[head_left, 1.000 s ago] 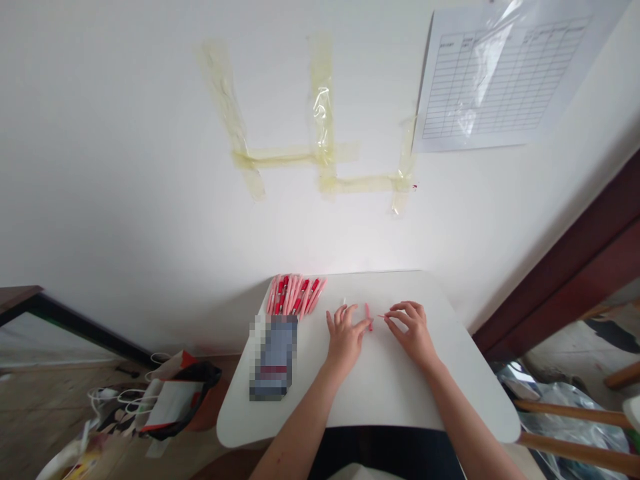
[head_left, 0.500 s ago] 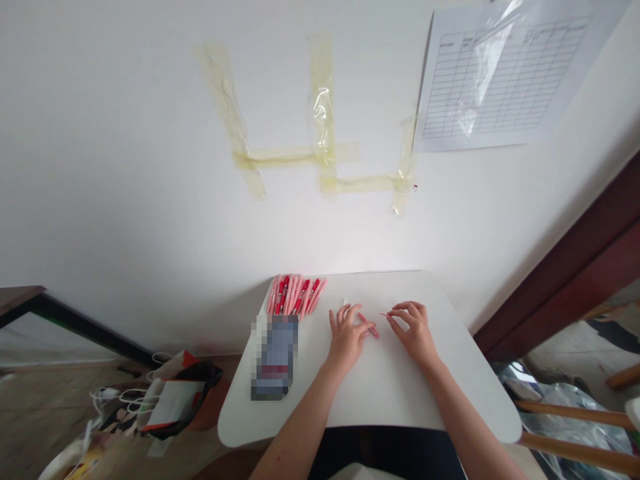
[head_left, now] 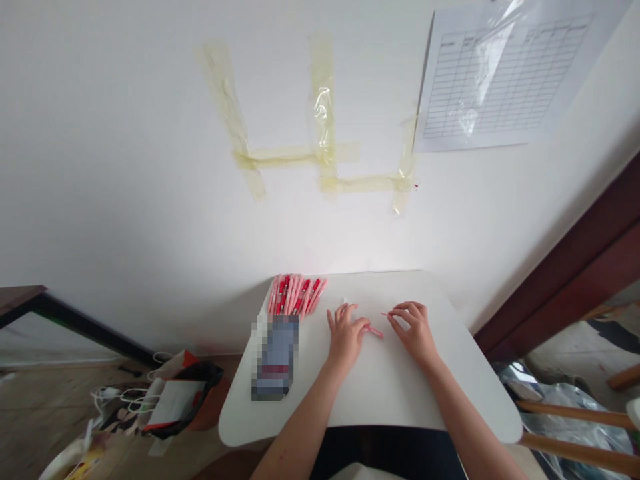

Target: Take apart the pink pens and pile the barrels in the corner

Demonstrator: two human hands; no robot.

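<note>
My left hand (head_left: 345, 331) rests low over the white table (head_left: 395, 393), with its thumb and curled fingers at one end of a pink pen piece (head_left: 375, 331). That piece sticks out to the right, and its other end is hidden by the hand. My right hand (head_left: 415, 331) pinches a thin reddish stick, like a pen refill (head_left: 385, 313), between thumb and forefinger. The stick's tip points left, above the pink piece and apart from it. A small clear piece (head_left: 345, 301) lies just beyond my left fingertips, partly hidden.
At the table's back left lies a bunch of pink and red pens (head_left: 296, 295) in clear wrapping. A blurred-out dark object (head_left: 276, 358) lies in front of them. The white wall (head_left: 365, 240) rises behind the table. On the floor at left is a bag (head_left: 180, 393).
The pink piece under my left hand has turned flatter, its near end shifting slightly right. My left thumb and fingers have drawn in around it. My right hand is almost unmoved.
</note>
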